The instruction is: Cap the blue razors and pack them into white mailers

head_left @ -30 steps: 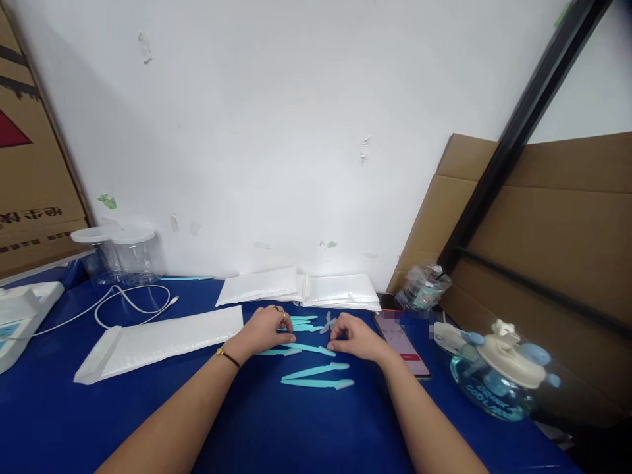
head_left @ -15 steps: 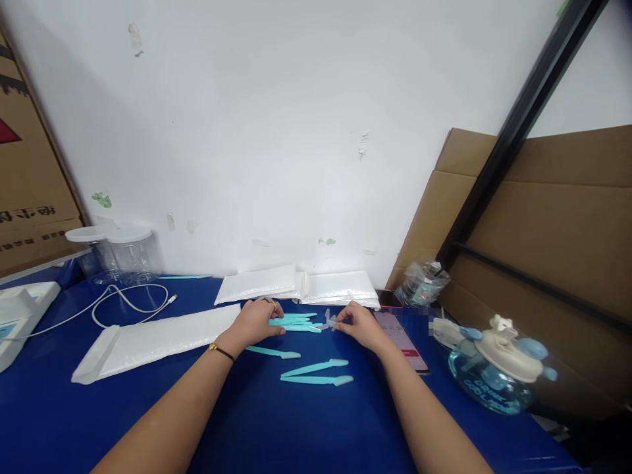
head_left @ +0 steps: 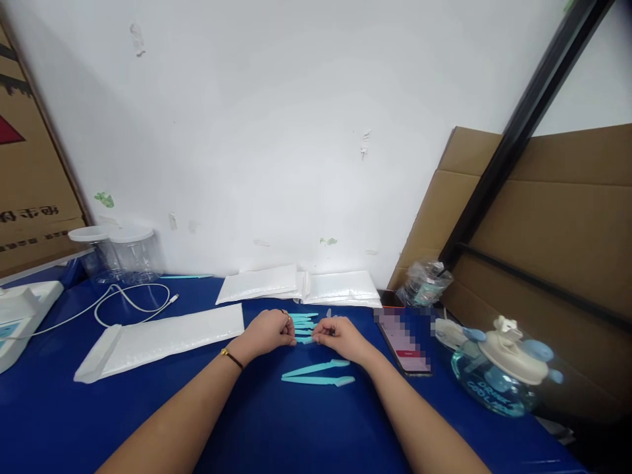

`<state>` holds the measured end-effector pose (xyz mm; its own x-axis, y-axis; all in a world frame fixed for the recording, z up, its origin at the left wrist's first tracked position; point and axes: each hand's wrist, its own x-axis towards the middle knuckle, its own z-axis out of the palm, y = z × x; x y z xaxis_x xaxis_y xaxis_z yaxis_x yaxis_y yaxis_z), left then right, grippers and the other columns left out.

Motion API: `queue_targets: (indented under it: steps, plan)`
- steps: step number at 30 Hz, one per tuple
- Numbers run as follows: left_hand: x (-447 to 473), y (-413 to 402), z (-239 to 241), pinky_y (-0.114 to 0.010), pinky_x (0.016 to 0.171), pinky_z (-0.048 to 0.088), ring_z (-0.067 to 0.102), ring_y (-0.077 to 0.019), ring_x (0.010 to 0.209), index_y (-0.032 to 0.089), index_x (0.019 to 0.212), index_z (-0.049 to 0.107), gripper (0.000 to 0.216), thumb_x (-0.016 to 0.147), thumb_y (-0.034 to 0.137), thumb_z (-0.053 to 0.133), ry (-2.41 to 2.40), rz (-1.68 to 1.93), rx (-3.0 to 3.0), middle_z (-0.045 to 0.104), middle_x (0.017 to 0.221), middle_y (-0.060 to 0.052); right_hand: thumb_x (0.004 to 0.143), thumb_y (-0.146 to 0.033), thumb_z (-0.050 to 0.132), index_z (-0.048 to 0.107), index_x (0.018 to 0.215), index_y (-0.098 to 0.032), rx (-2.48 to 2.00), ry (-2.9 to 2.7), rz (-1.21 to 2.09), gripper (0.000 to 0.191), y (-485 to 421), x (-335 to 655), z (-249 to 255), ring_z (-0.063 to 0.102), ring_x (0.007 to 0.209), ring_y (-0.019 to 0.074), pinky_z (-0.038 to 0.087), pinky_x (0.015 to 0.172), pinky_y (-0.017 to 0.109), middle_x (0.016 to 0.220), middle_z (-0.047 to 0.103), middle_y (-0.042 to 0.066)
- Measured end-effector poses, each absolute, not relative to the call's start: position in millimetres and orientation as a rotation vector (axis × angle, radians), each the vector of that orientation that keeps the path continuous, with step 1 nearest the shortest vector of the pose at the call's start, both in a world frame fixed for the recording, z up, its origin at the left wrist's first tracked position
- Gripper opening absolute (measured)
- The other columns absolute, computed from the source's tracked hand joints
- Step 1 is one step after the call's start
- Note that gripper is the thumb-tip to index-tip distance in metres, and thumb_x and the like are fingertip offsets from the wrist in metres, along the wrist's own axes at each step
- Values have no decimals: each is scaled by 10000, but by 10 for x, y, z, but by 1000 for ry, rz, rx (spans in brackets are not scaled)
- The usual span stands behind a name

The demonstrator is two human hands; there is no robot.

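Note:
My left hand (head_left: 268,334) is closed in a pinch on a teal eyebrow razor (head_left: 303,340), held low over the blue table. My right hand (head_left: 340,338) pinches the same razor at its head end; the fingers hide that end. Just behind lie several more teal razors (head_left: 303,317), side by side and partly covered by both hands. Small clear plastic pieces (head_left: 329,313), apparently blade covers, rest beyond my right fingertips. Nearer to me, two loose razors (head_left: 316,380) form a narrow V, with their heads to the right.
A long white padded mailer (head_left: 162,342) lies at left, and more white mailers (head_left: 340,288) sit along the wall. To the right are a phone (head_left: 402,339) and a drink bottle (head_left: 508,375). A white cable (head_left: 133,289) and clear jars (head_left: 133,253) occupy the back left.
Both hands have come closer together and toward me. The single razor that lay in front of the group is now between them. My right hand has left the clear pieces.

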<state>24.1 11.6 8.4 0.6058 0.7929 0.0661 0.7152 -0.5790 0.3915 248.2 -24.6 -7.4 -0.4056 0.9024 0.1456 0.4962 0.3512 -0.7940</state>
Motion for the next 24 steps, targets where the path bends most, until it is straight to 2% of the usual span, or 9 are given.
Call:
queue_targets:
  steps: [5, 11, 15, 19, 24]
  plan:
    - [220, 227, 44, -228, 612, 353, 569, -140, 727, 228, 729, 658, 151, 714, 363, 595, 1346, 425, 2501, 635, 798, 8, 776, -346, 574, 665, 774, -153, -1340, -1874, 847, 213, -121, 2725, -99, 563, 612, 128, 410, 574, 223, 671, 648, 25]
    - [236, 213, 20, -249, 702, 382, 571, -179, 854, 229, 933, 639, 250, 730, 360, 578, 1374, 562, 2500, 633, 896, -17, 665, -393, 691, 664, 811, -165, -1478, -1945, 740, 272, -196, 2997, -23, 545, 631, 136, 408, 556, 231, 722, 629, 19]
    - [311, 42, 100, -234, 642, 375, 570, -157, 768, 217, 822, 654, 248, 767, 429, 536, 1201, 508, 2465, 639, 840, -10, 552, -360, 784, 678, 713, -185, -1351, -2311, 908, 260, -324, 2970, 58, 520, 658, 128, 391, 547, 217, 773, 577, 7]
    - [389, -96, 124, -222, 573, 337, 560, -147, 709, 226, 847, 665, 302, 767, 486, 533, 1039, 369, 2475, 652, 799, -1, 616, -307, 747, 654, 686, -178, -1339, -2339, 876, 174, -348, 2832, 55, 492, 619, 109, 377, 535, 211, 753, 549, 0]
    - [383, -21, 57, -230, 592, 338, 560, -147, 705, 212, 780, 657, 213, 815, 338, 490, 1061, 337, 2559, 656, 777, -8, 723, -279, 648, 616, 719, -173, -1336, -2154, 909, 111, -297, 2790, 2, 495, 582, 109, 370, 523, 203, 633, 557, -16]
